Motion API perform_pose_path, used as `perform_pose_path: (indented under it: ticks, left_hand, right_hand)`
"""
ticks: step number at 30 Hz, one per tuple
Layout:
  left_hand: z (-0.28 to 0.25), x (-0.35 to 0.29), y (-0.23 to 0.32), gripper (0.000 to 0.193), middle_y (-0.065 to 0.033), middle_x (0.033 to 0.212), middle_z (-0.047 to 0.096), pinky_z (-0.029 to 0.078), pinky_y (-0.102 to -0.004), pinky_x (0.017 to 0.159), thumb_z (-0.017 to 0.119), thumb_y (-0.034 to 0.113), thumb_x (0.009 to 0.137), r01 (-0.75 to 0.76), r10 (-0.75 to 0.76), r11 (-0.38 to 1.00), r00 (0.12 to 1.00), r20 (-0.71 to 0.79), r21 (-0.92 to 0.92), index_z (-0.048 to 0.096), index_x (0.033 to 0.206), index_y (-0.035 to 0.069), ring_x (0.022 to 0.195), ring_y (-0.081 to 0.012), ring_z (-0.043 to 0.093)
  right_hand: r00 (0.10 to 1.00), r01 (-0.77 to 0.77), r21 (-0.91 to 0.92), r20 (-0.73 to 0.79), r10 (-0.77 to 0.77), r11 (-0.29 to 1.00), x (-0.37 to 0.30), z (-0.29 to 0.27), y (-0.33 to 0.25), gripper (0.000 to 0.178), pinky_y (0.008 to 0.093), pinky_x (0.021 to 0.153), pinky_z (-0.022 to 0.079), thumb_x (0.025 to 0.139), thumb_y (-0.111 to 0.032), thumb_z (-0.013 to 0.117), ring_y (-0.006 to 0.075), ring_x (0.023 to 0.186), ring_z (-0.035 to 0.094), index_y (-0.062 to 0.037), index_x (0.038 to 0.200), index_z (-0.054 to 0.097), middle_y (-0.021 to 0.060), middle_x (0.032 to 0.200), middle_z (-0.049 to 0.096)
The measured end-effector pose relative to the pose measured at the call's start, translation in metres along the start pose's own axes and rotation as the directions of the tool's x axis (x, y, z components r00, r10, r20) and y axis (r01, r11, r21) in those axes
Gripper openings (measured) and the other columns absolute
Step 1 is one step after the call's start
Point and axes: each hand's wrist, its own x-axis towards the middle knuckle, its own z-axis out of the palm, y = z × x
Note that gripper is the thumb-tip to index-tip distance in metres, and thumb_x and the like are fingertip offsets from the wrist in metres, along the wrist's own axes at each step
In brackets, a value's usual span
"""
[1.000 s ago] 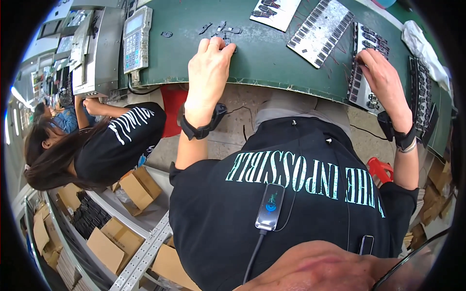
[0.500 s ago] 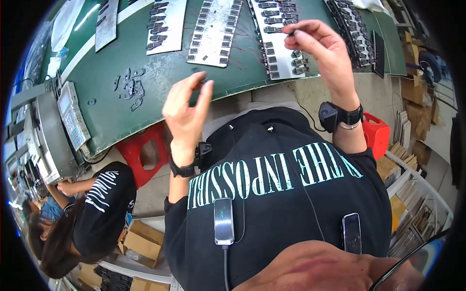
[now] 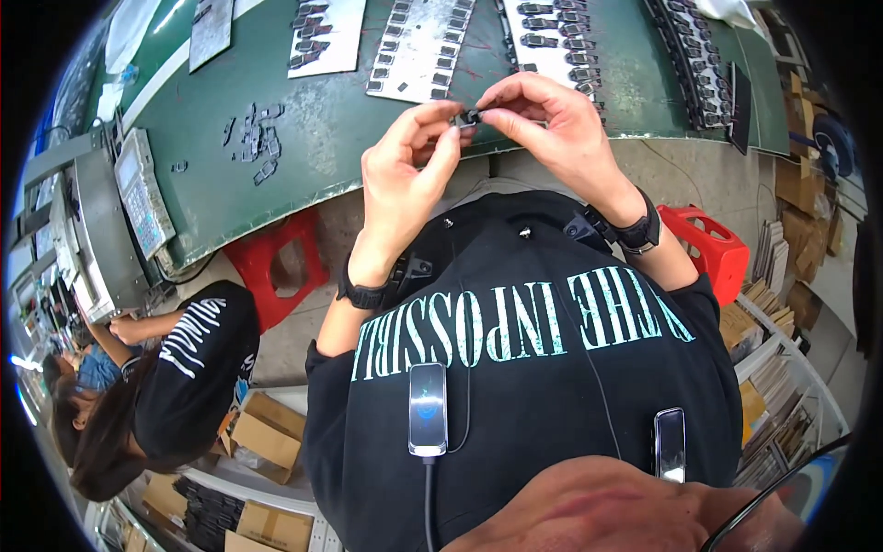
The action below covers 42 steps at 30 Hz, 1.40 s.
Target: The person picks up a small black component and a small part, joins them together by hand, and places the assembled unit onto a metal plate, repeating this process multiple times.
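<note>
My left hand (image 3: 405, 175) and my right hand (image 3: 563, 138) meet above the near edge of the green table. Between their fingertips is a small black plastic part (image 3: 470, 118), pinched from both sides. Fingers hide much of it, so I cannot tell whether it is one piece or two. Just beyond lies a white plate (image 3: 414, 55) lined with two rows of small black square parts. Past my right hand, another white plate (image 3: 532, 61) carries rows of black watch-like pieces. Loose black parts (image 3: 258, 143) lie in a small pile left of my hands.
Further plates stand at the back left, one white (image 3: 333, 37) and one grey (image 3: 212, 35). A black strip of parts (image 3: 692, 69) lies at the right. A grey machine with a keypad (image 3: 143, 193) stands left. Red stools (image 3: 280, 262) sit below the table; another person (image 3: 198, 386) works at left.
My right hand has come left and down from the white plate, and my left hand has moved right and up. Their fingertips now meet at the small black part. The view has shifted slightly.
</note>
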Motion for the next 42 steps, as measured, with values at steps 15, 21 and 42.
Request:
perform_pose_path:
  ticks: [15, 21, 42]
  left_hand:
    - [0.000, -0.002, -0.011, 0.024, -0.0073, 0.100, 0.074, 0.054, -0.0209, 0.079, 0.070, 0.001, 0.092, -0.016, 0.014, 0.996, 0.999, -0.031, -0.092, 0.066, 0.116, -0.004, 0.091, -0.0089, 0.069]
    - [0.000, -0.003, -0.015, 0.024, -0.0075, 0.096, 0.075, 0.055, -0.0213, 0.077, 0.070, 0.000, 0.091, -0.063, 0.063, 0.998, 0.998, -0.024, -0.013, 0.067, 0.115, -0.003, 0.089, -0.0090, 0.070]
    - [-0.003, 0.002, -0.010, 0.021, -0.0095, 0.094, 0.076, 0.057, -0.0230, 0.073, 0.070, 0.001, 0.092, -0.074, 0.077, 0.996, 0.995, 0.067, -0.043, 0.066, 0.112, -0.004, 0.085, -0.0120, 0.073]
  right_hand:
    - [0.999, -0.041, 0.135, 0.007, 0.041, 0.990, 0.001, 0.008, 0.003, 0.010, 0.0216, 0.082, 0.053, 0.093, -0.003, 0.068, 0.0069, 0.091, 0.064, -0.0002, 0.103, 0.070, 0.0011, 0.100, 0.068]
    - [0.997, 0.076, -0.001, -0.031, -0.076, 0.997, 0.006, 0.003, 0.015, 0.010, 0.0219, 0.078, 0.053, 0.093, -0.006, 0.069, 0.0078, 0.086, 0.064, -0.0001, 0.102, 0.069, 0.0008, 0.097, 0.068]
    - [0.935, -0.237, 0.326, 0.332, 0.124, 0.915, 0.016, -0.019, 0.011, 0.014, 0.0237, 0.076, 0.057, 0.092, -0.003, 0.069, 0.0098, 0.088, 0.066, 0.0004, 0.105, 0.064, 0.0059, 0.106, 0.064]
